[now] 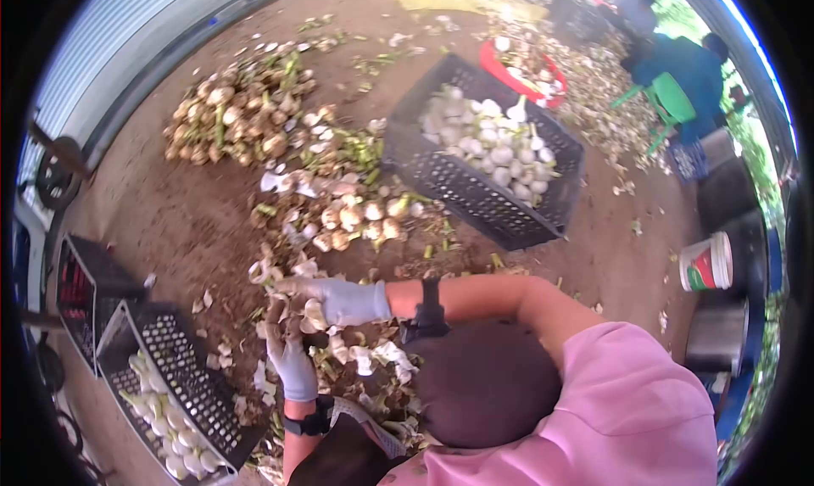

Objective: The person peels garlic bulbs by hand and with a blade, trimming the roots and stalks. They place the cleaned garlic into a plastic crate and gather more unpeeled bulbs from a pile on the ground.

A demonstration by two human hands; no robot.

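Observation:
My right hand (352, 304), in a pale glove with a dark wrist strap, reaches in from the right. Its fingers are closed around a garlic bulb (314, 315). Just below, my left hand (294, 365), also gloved and strapped, comes up from the bottom with its fingers bent near the right fingertips. What the left fingers hold is too small to make out. Loose peels (365, 360) lie on the ground below the right hand. Beyond the hands sits a small group of bulbs (360, 221).
A dark crate (475, 199) of white bulbs stands at upper centre, a red basin (555, 70) behind it. Unpeeled garlic (229, 117) is heaped upper left. Another crate (182, 367) stands lower left. A person (678, 75) is near a green chair (672, 98); a bucket (706, 262) stands right.

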